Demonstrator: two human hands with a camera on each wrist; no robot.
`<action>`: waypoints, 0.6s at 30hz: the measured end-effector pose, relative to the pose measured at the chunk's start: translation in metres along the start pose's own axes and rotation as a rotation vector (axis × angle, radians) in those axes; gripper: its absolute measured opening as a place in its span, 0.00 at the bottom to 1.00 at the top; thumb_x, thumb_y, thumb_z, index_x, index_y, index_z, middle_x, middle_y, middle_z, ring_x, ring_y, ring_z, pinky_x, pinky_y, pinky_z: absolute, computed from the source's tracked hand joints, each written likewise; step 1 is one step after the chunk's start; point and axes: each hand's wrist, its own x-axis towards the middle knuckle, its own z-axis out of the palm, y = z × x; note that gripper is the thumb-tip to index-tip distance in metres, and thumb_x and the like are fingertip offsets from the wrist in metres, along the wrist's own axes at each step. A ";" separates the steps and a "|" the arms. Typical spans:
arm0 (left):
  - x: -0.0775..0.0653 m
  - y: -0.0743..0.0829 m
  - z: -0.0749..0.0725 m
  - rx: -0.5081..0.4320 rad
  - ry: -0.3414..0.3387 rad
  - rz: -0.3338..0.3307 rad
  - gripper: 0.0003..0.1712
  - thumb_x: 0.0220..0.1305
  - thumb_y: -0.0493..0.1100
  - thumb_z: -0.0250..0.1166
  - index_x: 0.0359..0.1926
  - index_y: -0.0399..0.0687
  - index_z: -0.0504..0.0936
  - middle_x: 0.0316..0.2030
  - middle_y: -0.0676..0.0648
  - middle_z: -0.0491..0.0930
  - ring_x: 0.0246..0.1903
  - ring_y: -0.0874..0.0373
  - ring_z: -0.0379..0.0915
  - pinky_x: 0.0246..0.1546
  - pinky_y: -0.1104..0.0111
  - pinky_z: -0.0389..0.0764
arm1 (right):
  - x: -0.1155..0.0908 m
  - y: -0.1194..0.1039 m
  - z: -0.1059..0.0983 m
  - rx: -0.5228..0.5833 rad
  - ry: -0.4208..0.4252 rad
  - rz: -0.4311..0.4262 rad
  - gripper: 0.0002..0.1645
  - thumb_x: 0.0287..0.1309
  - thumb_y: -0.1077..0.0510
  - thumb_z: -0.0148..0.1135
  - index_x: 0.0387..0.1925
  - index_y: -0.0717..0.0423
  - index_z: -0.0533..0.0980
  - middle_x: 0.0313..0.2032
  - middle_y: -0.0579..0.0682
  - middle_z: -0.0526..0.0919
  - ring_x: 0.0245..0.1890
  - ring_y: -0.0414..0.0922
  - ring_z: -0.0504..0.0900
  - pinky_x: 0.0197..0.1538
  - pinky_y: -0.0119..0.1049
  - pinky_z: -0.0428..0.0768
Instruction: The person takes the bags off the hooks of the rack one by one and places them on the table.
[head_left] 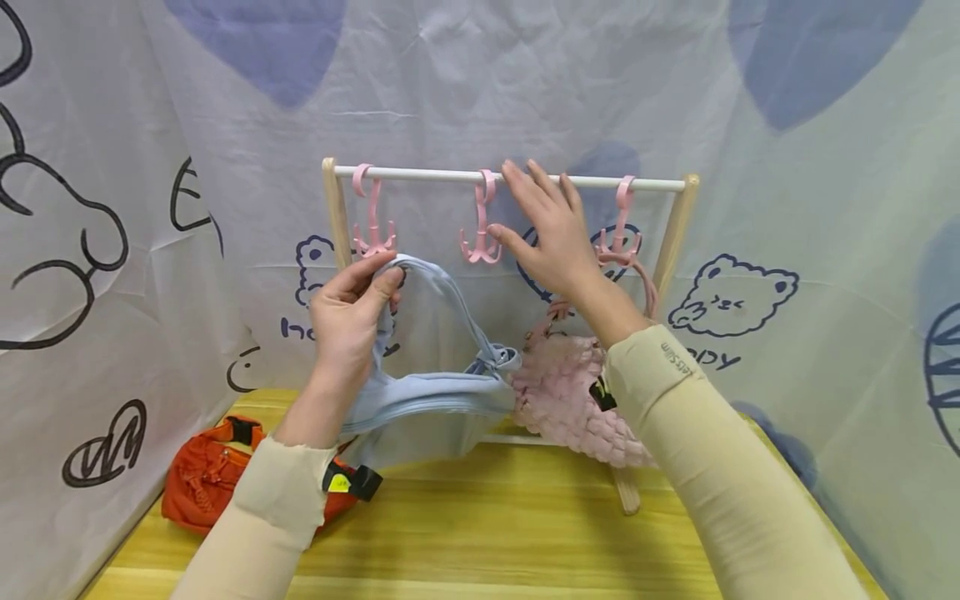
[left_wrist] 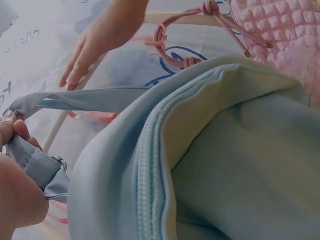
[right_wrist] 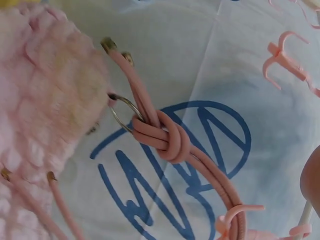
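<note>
My left hand (head_left: 347, 321) pinches the strap of a light blue bag (head_left: 427, 398) between thumb and fingers, and the bag hangs from it. In the left wrist view the bag's zipper (left_wrist: 150, 165) faces the camera. With its fingers extended, my right hand (head_left: 555, 233) is raised by the white rod (head_left: 427, 174), just right of the middle pink hook (head_left: 480, 225); whether the thumb touches that hook I cannot tell. A pink quilted bag (head_left: 570, 400) hangs by its knotted cord strap (right_wrist: 160, 137) from the right pink hook (head_left: 621, 225). The left pink hook (head_left: 372, 221) is behind my left hand.
The wooden-ended rack (head_left: 677, 233) stands on a yellow wood-grain table (head_left: 525, 533). An orange bag (head_left: 202, 483) with black buckles lies at the table's left, partly behind my left forearm. A printed white cloth (head_left: 465, 75) hangs behind and at the sides.
</note>
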 end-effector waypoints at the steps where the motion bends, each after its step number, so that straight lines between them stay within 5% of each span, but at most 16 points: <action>1: -0.001 0.001 0.000 -0.008 0.000 0.002 0.20 0.62 0.21 0.68 0.40 0.49 0.93 0.35 0.51 0.89 0.24 0.64 0.79 0.28 0.76 0.81 | -0.003 0.000 0.000 0.015 0.009 -0.006 0.44 0.72 0.46 0.64 0.80 0.55 0.60 0.78 0.50 0.63 0.81 0.49 0.51 0.82 0.52 0.37; 4: -0.004 0.004 0.003 -0.032 -0.006 0.011 0.20 0.62 0.20 0.67 0.39 0.49 0.93 0.33 0.51 0.88 0.23 0.64 0.78 0.27 0.76 0.79 | -0.013 0.000 0.001 0.057 0.030 -0.015 0.43 0.71 0.49 0.64 0.80 0.55 0.60 0.78 0.52 0.63 0.81 0.50 0.51 0.81 0.55 0.39; 11: -0.012 0.006 0.005 -0.044 -0.018 -0.001 0.23 0.62 0.19 0.66 0.39 0.51 0.93 0.27 0.53 0.87 0.22 0.63 0.75 0.25 0.76 0.77 | -0.042 -0.003 0.001 0.211 0.094 -0.014 0.50 0.74 0.25 0.42 0.78 0.57 0.62 0.78 0.53 0.63 0.79 0.56 0.58 0.81 0.56 0.49; 18: -0.017 0.006 0.003 -0.056 -0.021 -0.012 0.20 0.61 0.21 0.69 0.39 0.51 0.93 0.28 0.52 0.88 0.22 0.63 0.76 0.27 0.76 0.79 | -0.086 -0.018 0.002 0.352 0.129 0.004 0.47 0.76 0.28 0.44 0.79 0.57 0.61 0.79 0.51 0.62 0.77 0.50 0.63 0.76 0.47 0.66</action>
